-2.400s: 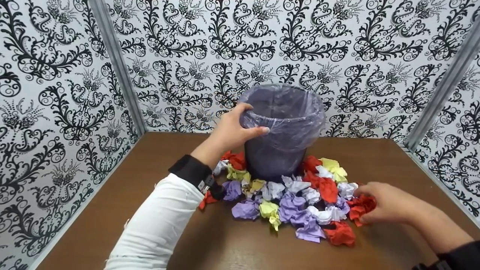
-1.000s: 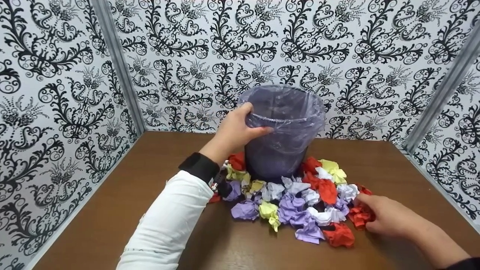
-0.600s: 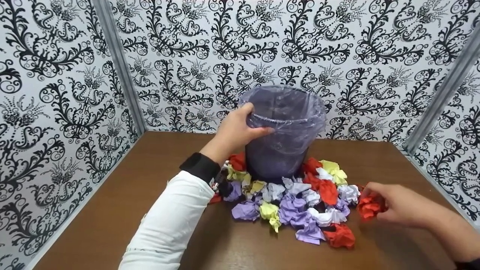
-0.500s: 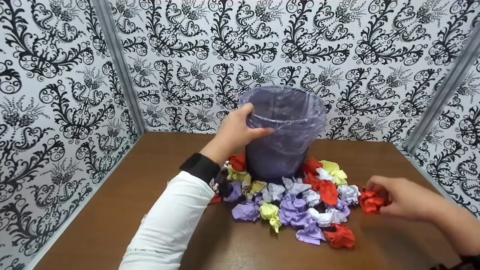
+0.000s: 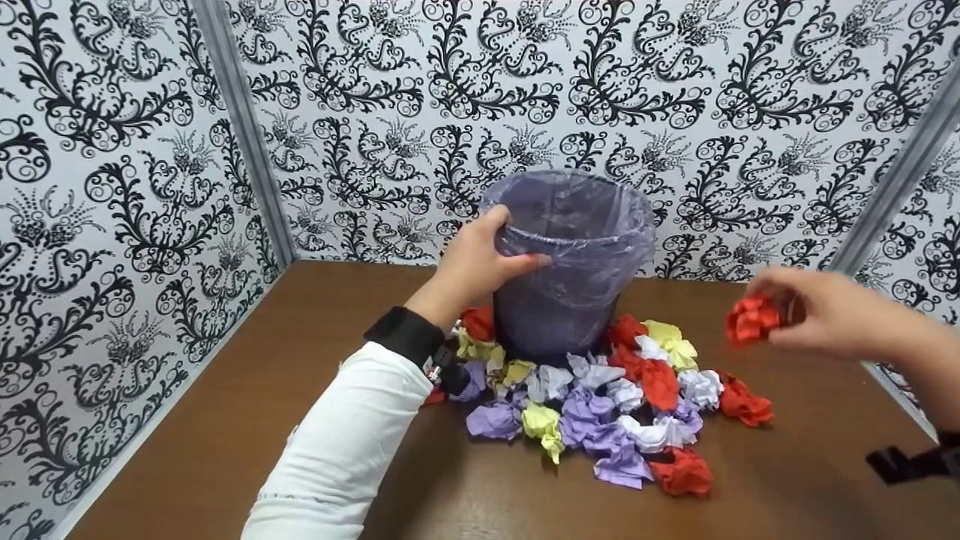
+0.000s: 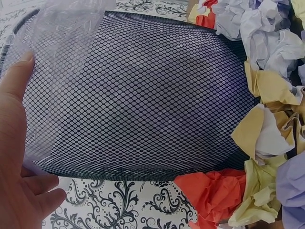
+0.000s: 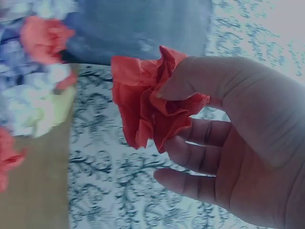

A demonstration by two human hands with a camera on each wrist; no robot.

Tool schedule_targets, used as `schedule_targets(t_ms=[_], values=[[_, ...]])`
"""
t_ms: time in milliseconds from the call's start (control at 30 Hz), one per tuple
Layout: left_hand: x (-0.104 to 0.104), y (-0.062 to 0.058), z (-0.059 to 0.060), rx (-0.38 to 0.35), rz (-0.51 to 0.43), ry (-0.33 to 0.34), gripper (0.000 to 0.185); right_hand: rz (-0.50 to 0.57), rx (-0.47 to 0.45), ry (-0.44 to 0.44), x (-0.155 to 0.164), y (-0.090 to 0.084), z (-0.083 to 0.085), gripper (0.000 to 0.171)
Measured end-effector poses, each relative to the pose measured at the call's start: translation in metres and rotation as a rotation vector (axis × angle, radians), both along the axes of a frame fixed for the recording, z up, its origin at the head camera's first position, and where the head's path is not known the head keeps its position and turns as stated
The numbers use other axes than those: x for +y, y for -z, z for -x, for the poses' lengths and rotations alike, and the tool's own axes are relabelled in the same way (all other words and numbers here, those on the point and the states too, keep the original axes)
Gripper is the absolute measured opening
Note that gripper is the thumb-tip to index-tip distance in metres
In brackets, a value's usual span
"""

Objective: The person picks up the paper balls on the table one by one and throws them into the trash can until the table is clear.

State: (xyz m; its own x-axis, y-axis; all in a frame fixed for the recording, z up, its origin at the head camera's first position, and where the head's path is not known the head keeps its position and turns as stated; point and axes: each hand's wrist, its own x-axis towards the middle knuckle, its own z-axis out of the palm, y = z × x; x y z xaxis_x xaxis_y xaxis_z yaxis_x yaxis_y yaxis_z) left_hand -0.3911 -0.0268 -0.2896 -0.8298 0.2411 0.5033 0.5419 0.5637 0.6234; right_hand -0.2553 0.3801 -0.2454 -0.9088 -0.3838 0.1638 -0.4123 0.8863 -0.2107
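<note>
patterned black-and-white walls close in the brown wooden worktop [image 5: 225, 420] on three sides, leaving bare board at left and front. the left hand [image 5: 472, 262] grips the rim of the dark mesh bin lined with clear plastic [image 5: 570, 262]. the right hand [image 5: 832, 311] pinches a crumpled red paper ball [image 5: 752, 319] in the air, right of the bin, above the heap of crumpled coloured papers [image 5: 600, 405].

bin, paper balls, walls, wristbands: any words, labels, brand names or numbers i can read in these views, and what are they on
None: no readable text in any view.
Black mesh waste bin with clear plastic liner: no label or brand shows.
Crumpled red paper ball pinched in the right hand: blank.
Crumpled coloured paper balls on the brown table: no print visible.
Black-and-white walls: floral scrolls only, no letters.
Black wristband behind the left hand: no marking legible.
</note>
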Motion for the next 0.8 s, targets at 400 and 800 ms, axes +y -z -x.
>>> schedule_targets(t_ms=[400, 800], values=[[0.005, 0.003, -0.001, -0.042, -0.048, 0.03, 0.068, 0.156, 0.036, 0.092, -0.029, -0.069, 0.031, 0.042], [0.006, 0.005, 0.001, 0.027, -0.028, 0.011, 0.068, 0.314, 0.091, 0.064, -0.077, -0.092, 0.074, 0.055]])
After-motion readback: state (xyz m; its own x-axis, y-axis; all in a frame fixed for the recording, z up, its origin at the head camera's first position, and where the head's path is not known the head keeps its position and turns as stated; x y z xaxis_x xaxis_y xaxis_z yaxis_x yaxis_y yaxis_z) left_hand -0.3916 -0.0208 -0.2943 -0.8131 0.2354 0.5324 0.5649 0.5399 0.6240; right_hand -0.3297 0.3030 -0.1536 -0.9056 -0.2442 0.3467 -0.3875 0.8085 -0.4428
